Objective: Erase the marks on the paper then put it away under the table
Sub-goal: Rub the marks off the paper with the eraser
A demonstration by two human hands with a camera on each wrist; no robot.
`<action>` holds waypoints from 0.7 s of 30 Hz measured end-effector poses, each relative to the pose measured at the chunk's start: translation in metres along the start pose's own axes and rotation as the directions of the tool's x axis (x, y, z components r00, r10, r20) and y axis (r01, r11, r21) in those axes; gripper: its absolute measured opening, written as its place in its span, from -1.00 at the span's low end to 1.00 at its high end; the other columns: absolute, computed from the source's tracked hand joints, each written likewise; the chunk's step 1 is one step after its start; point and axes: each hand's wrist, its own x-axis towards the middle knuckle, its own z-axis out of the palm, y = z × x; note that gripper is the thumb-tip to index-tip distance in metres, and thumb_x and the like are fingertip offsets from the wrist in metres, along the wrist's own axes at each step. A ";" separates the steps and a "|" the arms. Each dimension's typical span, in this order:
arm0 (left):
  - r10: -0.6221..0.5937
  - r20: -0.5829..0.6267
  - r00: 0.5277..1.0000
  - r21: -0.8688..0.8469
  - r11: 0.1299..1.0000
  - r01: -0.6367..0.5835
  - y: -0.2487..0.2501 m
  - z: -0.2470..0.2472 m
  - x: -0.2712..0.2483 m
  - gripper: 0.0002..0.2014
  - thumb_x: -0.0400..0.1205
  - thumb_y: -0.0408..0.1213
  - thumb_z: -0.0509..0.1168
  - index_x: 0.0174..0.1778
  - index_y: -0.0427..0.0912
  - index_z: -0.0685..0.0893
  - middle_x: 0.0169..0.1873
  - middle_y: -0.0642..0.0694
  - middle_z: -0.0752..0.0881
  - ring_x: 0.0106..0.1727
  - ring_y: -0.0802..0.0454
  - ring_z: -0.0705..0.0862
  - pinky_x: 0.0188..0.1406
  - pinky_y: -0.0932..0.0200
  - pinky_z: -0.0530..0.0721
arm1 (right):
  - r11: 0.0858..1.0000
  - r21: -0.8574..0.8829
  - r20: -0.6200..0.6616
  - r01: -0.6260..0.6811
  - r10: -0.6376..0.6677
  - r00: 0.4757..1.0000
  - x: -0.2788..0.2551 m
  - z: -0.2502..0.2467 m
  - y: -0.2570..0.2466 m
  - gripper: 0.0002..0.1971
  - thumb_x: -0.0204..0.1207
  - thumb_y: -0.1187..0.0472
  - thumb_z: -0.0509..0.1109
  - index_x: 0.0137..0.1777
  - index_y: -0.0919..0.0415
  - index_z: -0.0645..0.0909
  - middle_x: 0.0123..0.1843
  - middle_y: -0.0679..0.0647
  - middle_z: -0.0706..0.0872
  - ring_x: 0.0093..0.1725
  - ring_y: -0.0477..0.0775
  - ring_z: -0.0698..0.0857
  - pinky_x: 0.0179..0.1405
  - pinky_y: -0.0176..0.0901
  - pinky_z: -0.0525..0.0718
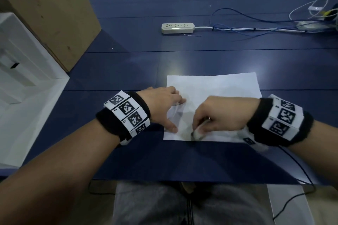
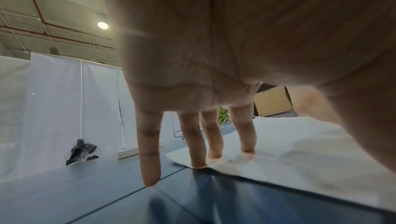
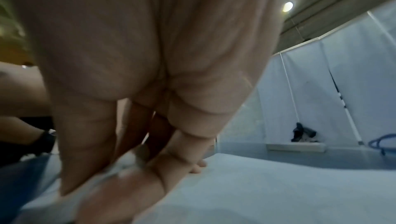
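White paper (image 1: 215, 93) flat on the blue bench (image 1: 128, 71), near the front edge, a bit toward the right. Wrinkled at its left side. Left hand (image 1: 162, 104) spread out, fingers (image 2: 194, 143) straight, tips pressing down on the left edge of the paper; little finger off the paper, over the bench. Right hand (image 1: 217, 115) curled, pinching a small white eraser (image 1: 196, 134) with a dark tip, touching the paper close to its front edge. Black bands with black-and-white square tags on both wrists. White power strip (image 1: 177, 27) toward the back of the bench, blue and white cables (image 1: 256, 27) running off to the back right corner. Brown cardboard box (image 1: 53, 14) at the left edge.
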 end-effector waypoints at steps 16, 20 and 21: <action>-0.012 -0.002 1.000 0.013 1.000 0.012 0.005 -0.005 -0.001 0.05 0.26 0.42 0.47 0.64 0.15 0.24 0.50 0.11 0.32 0.50 0.04 0.40 0.33 -0.20 0.53 | 0.984 -0.107 -0.234 -0.142 0.114 0.965 0.001 -0.016 0.022 -0.79 0.57 -0.06 0.39 0.00 0.02 0.78 -0.15 -0.10 0.83 -0.13 -0.03 0.74 0.00 0.00 0.73; -0.012 -0.016 1.000 0.008 1.000 0.012 0.003 -0.002 0.001 0.06 0.20 0.47 0.47 0.60 0.15 0.29 0.43 0.12 0.36 0.44 0.04 0.45 0.28 -0.15 0.55 | 0.999 -0.033 -0.050 -0.013 0.011 0.999 -0.011 -0.002 -0.003 -0.77 0.54 -0.07 0.37 0.04 -0.01 0.77 -0.11 -0.11 0.83 -0.15 -0.11 0.72 -0.03 -0.14 0.71; -0.012 -0.017 1.000 0.007 1.000 0.012 0.003 -0.001 0.001 0.06 0.20 0.47 0.46 0.59 0.15 0.30 0.42 0.12 0.37 0.43 0.05 0.45 0.27 -0.14 0.55 | 1.000 -0.016 -0.018 0.001 -0.002 1.000 -0.012 0.000 -0.007 -0.75 0.53 -0.09 0.37 0.04 -0.01 0.77 -0.11 -0.11 0.83 -0.15 -0.12 0.72 -0.03 -0.16 0.71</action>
